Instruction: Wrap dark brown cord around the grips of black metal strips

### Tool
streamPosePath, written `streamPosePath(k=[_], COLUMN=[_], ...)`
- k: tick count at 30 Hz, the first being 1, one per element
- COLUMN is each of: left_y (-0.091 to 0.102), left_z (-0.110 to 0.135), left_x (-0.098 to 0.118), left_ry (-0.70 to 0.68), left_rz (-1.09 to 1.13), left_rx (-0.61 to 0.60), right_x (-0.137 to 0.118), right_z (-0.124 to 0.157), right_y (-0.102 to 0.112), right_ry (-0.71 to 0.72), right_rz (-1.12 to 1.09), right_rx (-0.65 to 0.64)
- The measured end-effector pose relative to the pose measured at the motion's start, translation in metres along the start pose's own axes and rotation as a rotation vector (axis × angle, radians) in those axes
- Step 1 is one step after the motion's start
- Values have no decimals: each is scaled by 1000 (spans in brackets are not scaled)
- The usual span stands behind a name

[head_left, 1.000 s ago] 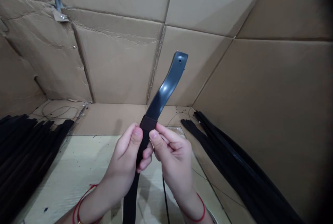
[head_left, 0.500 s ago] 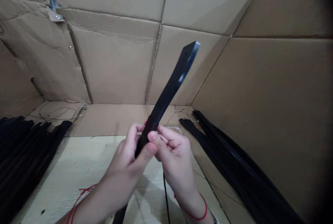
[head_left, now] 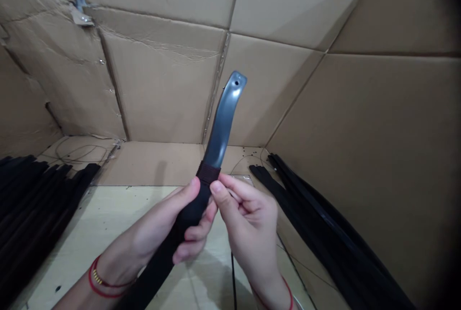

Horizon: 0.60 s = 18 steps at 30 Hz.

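A curved, glossy dark metal strip [head_left: 220, 125] with a small hole near its tip points up and away from me. Its lower part is inside a black fabric sleeve [head_left: 158, 264], whose dark brownish hem [head_left: 208, 174] ends partway along the metal. My left hand [head_left: 187, 218] is wrapped round the sleeve just below the hem, thumb on top. At the hem's right edge, my right hand [head_left: 248, 218] pinches the fabric between thumb and forefinger. The strip's covered lower end runs out of view at the bottom.
Many black sleeve-like strips [head_left: 46, 214] lie side by side on the left. More long black strips [head_left: 317, 214] rest along the right cardboard wall [head_left: 389, 156]. Cardboard panels [head_left: 169, 84] stand behind the pale work surface [head_left: 118, 209], and a thin dark cord [head_left: 233, 276] hangs below my right hand.
The strip has been turned about its length, now showing its shiny hollow face, and its tip has shifted left. My left hand has rolled, bringing its fingers into view under the sleeve.
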<state>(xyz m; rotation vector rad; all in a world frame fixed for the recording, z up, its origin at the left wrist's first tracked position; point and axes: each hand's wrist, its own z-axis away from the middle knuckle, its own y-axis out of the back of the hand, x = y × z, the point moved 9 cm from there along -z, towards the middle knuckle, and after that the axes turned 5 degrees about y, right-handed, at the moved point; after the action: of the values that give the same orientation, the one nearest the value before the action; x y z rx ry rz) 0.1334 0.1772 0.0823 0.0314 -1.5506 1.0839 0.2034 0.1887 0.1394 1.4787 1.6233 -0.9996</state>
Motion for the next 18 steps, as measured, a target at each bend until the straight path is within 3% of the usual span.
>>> streamPosePath(k=[2, 4, 9, 14, 18], left_y=[14, 19, 14, 18, 18], left_z=[2, 5, 1, -4, -5], left_x=[6, 15, 11, 2, 6], left_ry=[-44, -121, -123, -20, -68], left_rz=[-145, -238, -107, -11, -38], left_rx=[201, 308, 222, 253, 279], right_x=[-2, 0, -4, -14, -21], right_z=[0, 0, -4, 3, 8], right_y=[-2, -3, 2, 5, 3], right_ry=[9, -17, 31, 174, 236], right_rz=[-10, -27, 116, 258, 333], right_rx=[21, 24, 60, 134, 147])
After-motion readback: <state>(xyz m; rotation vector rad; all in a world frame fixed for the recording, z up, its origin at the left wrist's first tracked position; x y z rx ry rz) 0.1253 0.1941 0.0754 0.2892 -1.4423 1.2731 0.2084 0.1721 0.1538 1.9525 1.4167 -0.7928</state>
